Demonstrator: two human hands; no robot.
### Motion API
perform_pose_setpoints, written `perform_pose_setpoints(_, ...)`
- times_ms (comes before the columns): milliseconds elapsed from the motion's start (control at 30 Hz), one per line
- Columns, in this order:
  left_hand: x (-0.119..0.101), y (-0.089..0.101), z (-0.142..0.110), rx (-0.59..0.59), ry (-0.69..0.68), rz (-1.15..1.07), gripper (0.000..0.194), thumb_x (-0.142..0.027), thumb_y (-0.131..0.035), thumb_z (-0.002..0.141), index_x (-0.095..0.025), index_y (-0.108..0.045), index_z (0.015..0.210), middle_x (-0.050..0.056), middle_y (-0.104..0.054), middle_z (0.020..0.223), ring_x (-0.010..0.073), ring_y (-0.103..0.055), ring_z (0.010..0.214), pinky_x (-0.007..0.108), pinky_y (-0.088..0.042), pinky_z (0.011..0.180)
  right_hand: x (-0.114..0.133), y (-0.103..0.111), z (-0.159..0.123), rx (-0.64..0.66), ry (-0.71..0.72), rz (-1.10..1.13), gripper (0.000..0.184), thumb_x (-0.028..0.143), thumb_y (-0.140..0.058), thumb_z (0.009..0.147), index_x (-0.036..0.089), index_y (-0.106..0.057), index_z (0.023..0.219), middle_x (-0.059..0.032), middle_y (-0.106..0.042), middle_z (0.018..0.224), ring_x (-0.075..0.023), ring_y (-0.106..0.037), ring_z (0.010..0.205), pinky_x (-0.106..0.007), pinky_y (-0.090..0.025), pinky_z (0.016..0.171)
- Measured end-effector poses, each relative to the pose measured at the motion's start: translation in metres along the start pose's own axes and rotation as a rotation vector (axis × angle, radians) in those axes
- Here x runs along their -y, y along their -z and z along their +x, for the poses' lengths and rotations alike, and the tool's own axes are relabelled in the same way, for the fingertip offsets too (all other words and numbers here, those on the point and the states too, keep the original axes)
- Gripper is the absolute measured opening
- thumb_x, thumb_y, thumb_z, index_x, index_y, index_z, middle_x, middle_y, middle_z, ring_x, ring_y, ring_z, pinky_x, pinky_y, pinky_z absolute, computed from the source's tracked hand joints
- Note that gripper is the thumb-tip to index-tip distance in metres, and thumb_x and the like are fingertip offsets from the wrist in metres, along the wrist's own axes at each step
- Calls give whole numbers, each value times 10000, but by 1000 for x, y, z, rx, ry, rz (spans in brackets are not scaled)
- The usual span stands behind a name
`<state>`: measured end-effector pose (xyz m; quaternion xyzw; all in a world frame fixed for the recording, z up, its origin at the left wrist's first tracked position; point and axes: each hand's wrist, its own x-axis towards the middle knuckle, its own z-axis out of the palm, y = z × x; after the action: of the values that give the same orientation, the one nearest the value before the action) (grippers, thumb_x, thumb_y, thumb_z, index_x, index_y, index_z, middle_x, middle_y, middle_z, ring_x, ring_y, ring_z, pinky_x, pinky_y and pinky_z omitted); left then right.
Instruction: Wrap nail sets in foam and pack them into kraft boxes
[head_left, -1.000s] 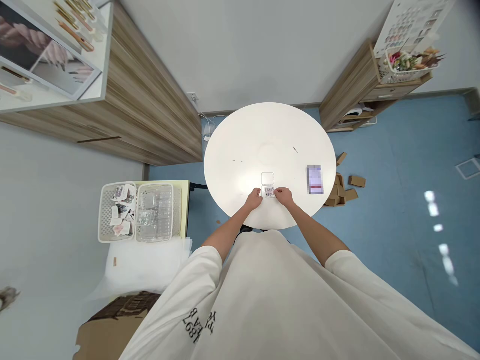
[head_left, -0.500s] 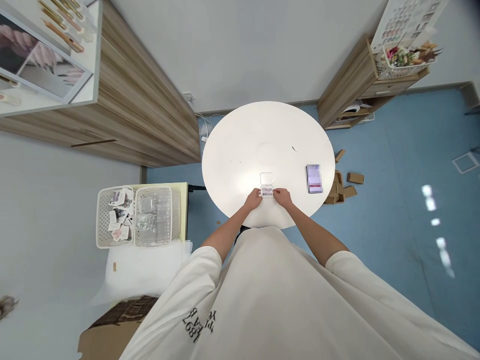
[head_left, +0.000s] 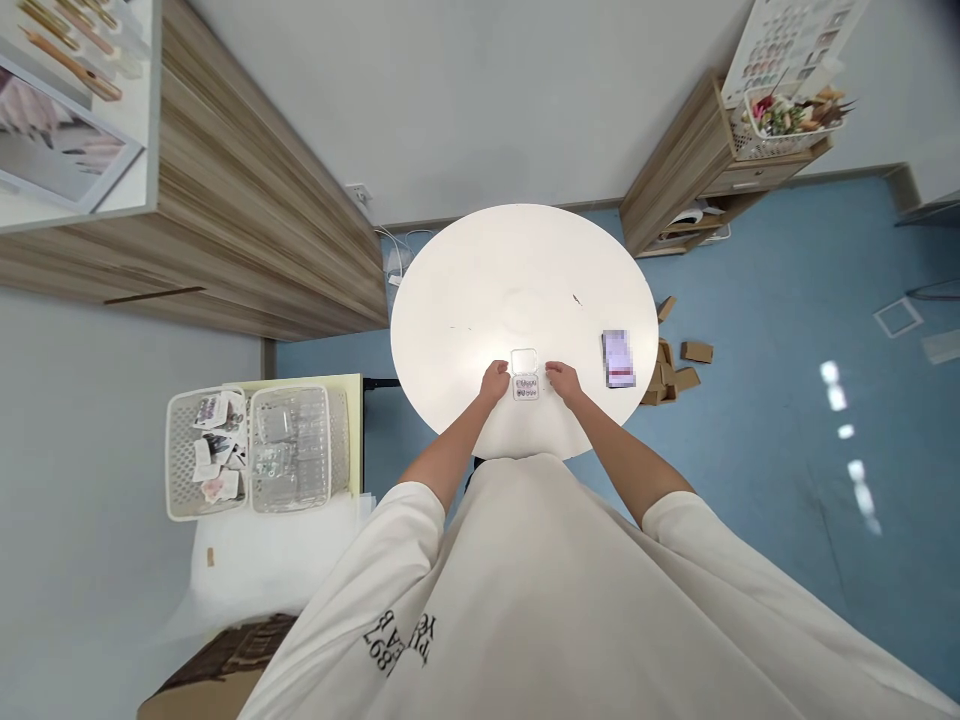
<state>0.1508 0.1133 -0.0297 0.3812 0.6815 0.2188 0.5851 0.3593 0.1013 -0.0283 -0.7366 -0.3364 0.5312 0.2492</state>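
One small clear case (head_left: 525, 375) lies on the white table (head_left: 517, 260), near the edge closest to the person, between the two hands. Its lid (head_left: 524, 360) is folded back flat on the far side, and the near half holds two rows of little purplish pieces (head_left: 525, 387). The left hand (head_left: 495, 381) rests close by the case's left edge, fingers drawn in; whether it touches the plastic I cannot tell. The right hand (head_left: 562, 380) is just beside the case, apart from it, fingertips near one another (too small to say if anything sits between them). Farther right on the table lies a flat lilac rectangle (head_left: 619, 358), blurred over.

Off to the left, two white baskets (head_left: 328, 450) stand side by side, one with printed cards (head_left: 220, 487), the other with clear plastic boxes (head_left: 309, 450). Cardboard pieces (head_left: 697, 352) lie on the blue floor (head_left: 750, 450).
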Motion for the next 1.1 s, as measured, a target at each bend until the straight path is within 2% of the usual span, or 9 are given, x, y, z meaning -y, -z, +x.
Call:
perform_pose_setpoints(233,-6,-9,9,25,28,-64,455,-145,-607,776,-212,-565,1224,120,-615,1349,218,-616,1192,356,-495,967,9,-14,6,62,-3,111,453,236,-556,756,179,-666,1192,-104,-672,1282,-206,-654,1100,-351,-550,909)
perform_pose_setpoints(500,-15,-4,3,43,55,-54,607,-192,-628,778,-227,-484,1367,132,-574,1370,209,-633,1114,324,-514,882,14,-8,-1,126,4,170,524,238,-596,777,176,-597,1297,-125,-655,1298,-225,-647,1093,-394,-551,926)
perform_pose_setpoints(700,-19,2,2,60,-35,-68,534,-100,-586,752,-205,-598,1275,87,-643,1251,212,-631,1101,330,-488,958,25,-6,-8,177,81,82,702,226,-590,736,208,-505,1433,-119,-587,1373,-246,-592,1185,-417,-515,999)
perform_pose_setpoints(800,-19,5,-2,37,-62,-65,546,-65,-568,740,-193,-604,1269,95,-637,1292,223,-601,1187,347,-463,1023,27,-6,-13,199,122,59,757,225,-573,727,226,-458,1475,-119,-571,1387,-256,-578,1206,-444,-503,1020)
perform_pose_setpoints(967,-10,7,-16,52,-129,-58,520,-40,-550,720,-170,-622,1218,123,-630,1319,238,-562,1262,374,-444,1071,18,-5,-23,213,138,36,760,233,-548,736,228,-438,1489,-123,-557,1408,-266,-563,1243,-455,-510,1012)
perform_pose_setpoints(1100,1,6,-26,67,-140,-52,580,-31,-527,711,-172,-587,1270,126,-608,1358,230,-568,1263,378,-456,1065,4,-4,-30,231,146,16,758,218,-528,752,215,-420,1502,-130,-541,1439,-254,-566,1260,-438,-499,1034)
